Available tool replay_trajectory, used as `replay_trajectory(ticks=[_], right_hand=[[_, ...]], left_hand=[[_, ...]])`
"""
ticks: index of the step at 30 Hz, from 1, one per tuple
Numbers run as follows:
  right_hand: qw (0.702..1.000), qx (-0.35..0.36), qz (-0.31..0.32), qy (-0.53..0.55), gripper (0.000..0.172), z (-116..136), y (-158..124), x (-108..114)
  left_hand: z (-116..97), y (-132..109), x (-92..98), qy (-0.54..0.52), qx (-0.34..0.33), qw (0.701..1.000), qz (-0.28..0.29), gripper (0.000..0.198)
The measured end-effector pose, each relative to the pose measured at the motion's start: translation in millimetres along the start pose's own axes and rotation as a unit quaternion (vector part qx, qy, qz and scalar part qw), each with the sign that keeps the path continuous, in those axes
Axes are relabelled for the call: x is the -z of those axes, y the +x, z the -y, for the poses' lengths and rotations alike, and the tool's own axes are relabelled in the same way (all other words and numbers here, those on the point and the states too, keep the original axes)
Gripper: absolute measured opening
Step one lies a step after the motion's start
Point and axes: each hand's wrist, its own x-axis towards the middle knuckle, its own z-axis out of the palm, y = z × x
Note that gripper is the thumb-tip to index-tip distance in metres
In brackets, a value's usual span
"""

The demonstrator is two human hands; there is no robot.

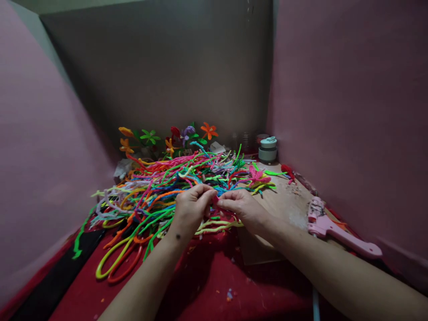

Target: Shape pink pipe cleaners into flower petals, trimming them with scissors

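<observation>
Pink in colour, a small piece (216, 200) is sitting right at the fingertips, between the left hand (191, 209) and the right hand (247, 209). Both hands are touching it, so neither is lying nearer: the left is meeting it from the left, the right from the right. Thumbs and forefingers are pinching tightly, leaving hardly any gap. Fingers are hiding most of the piece, so I cannot tell its long axis.

Both hands are working over the near side of a pile of fuzzy stems (187, 165), around the middle of the worktop (200, 276). Toward the back edge, stems are crowding the way, with flowers (209, 131) standing behind them. Toward the near edge, which is running out of view, there is more room: red cloth is showing between the arms, small scraps (229, 294) lying on it. To the right, a board (284, 205) is lying partly under the right arm; a pink glue gun (347, 238) is resting by the right edge, near that arm and limiting a sideways swing.
</observation>
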Motion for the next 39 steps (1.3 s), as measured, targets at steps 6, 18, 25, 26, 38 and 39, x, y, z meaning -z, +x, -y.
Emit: replay_trajectory(ticks=[6, 18, 25, 26, 38, 39], right_hand=[[1.000, 0.000, 0.015, -0.006, 0.020, -5, 3, 2], [0.997, 0.036, -0.005, -0.067, 0.020, -3, 1, 1], [0.995, 0.057, 0.007, -0.086, 0.026, -10, 2, 2], [0.996, 0.050, 0.010, -0.074, 0.025, -10, 2, 2], [1.000, -0.006, -0.017, -0.022, 0.019, -10, 1, -2], [1.000, -0.009, -0.011, -0.010, 0.018, -11, 1, -2]], left_hand=[[-4, -1, 0.6, -0.084, 0.082, 0.992, 0.035, 0.020], [1, 2, 6.0, -0.104, 0.093, 0.986, 0.091, 0.019], [5, -8, 1.5, 0.013, -0.058, 0.998, -0.024, 0.008], [6, -9, 1.1, 0.034, -0.100, 0.994, -0.040, 0.007], [7, -5, 0.2, 0.012, -0.060, 0.998, 0.019, 0.013], [8, -5, -0.9, 0.046, -0.119, 0.992, -0.001, 0.012]])
